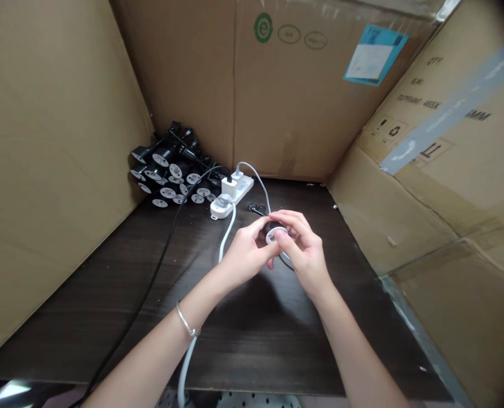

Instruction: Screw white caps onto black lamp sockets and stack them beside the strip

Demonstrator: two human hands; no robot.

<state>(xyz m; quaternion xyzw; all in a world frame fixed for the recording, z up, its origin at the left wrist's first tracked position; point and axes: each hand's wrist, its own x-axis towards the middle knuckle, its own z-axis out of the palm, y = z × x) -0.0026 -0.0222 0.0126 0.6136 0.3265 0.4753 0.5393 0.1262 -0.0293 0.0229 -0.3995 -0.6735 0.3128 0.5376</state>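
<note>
Between both my hands, just above the dark table, is a black round device with a white disc face (276, 234). My left hand (248, 249) grips its left side, fingers curled behind it. On the right, my right hand (300, 241) wraps round the device, with the thumb pressed on the white disc. My fingers cover much of it, so its full shape is hidden. Beyond my hands lies a small black part with ring-like ends (257, 209). A thin white cable (264, 187) runs down behind my fingers, and part of a dark cable shows below them.
A white power strip (222, 211) with plugs and an adapter stands beyond my hands. Several similar black devices with white discs (167, 170) are piled at the back left. Black (161, 258) and white (227, 232) cables cross the table. Cardboard walls (277, 113) enclose three sides.
</note>
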